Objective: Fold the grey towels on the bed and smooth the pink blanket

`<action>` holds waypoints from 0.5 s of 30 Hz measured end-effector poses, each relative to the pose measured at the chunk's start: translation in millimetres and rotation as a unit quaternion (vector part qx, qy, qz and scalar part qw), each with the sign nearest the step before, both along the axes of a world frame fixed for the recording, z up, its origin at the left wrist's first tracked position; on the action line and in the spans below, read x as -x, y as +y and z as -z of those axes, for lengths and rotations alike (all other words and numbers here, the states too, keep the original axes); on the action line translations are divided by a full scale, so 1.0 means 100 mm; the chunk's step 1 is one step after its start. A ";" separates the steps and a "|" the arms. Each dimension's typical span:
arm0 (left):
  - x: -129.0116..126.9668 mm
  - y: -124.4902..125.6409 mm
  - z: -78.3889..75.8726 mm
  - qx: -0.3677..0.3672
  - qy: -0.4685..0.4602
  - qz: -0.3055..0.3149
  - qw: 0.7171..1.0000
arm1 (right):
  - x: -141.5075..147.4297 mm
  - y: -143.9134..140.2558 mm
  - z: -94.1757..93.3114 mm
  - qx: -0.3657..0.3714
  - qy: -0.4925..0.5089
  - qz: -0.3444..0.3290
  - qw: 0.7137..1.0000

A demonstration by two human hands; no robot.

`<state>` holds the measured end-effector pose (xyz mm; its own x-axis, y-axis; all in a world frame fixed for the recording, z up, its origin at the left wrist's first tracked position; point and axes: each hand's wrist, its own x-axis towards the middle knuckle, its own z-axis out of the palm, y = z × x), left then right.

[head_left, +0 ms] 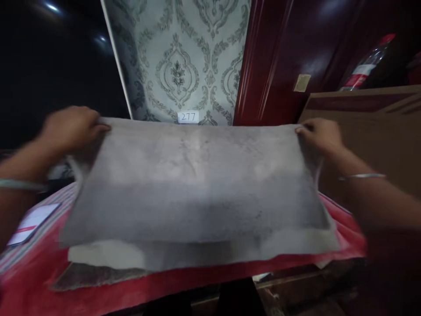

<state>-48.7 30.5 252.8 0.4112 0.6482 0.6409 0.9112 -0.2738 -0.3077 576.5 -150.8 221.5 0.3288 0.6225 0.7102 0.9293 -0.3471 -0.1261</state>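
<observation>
Red cloth underlies a grey mat, its far corners pinched by both outstretched hands, left and right.

Count of items in view:

- Hands: two, left hand at 9 o'clock and right hand at 3 o'clock.
- Grey cloth: one, at centre.
- Bangles: two, one on each wrist.
- White number tag: one, at 12 o'clock.
- Plastic bottle: one, at 2 o'clock.
- Card: one, at 8 o'clock.
</observation>
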 end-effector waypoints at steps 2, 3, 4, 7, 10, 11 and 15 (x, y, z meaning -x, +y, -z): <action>-0.28 0.13 0.24 0.027 -0.023 -0.002 0.999 | 0.28 0.37 0.32 0.012 0.016 0.043 0.999; -0.39 0.17 0.46 0.050 -0.014 0.011 0.999 | 0.40 0.50 0.55 0.033 0.015 0.031 0.999; -0.46 0.19 0.72 0.085 -0.001 0.022 0.996 | 0.50 0.57 0.84 0.053 0.012 0.010 0.998; -0.41 0.18 1.67 0.218 0.042 0.038 0.974 | 0.62 0.55 1.87 0.137 -0.035 -0.099 0.985; -0.05 0.08 2.48 0.299 -0.007 0.059 0.952 | 0.48 0.27 2.79 0.173 -0.013 -0.117 0.978; 0.09 0.04 2.66 0.292 -0.035 0.062 0.954 | 0.39 0.16 3.00 0.169 -0.003 -0.122 0.978; 0.49 -0.18 2.87 0.278 -0.135 0.072 0.948 | -0.02 -0.23 3.38 0.098 0.004 -0.130 0.987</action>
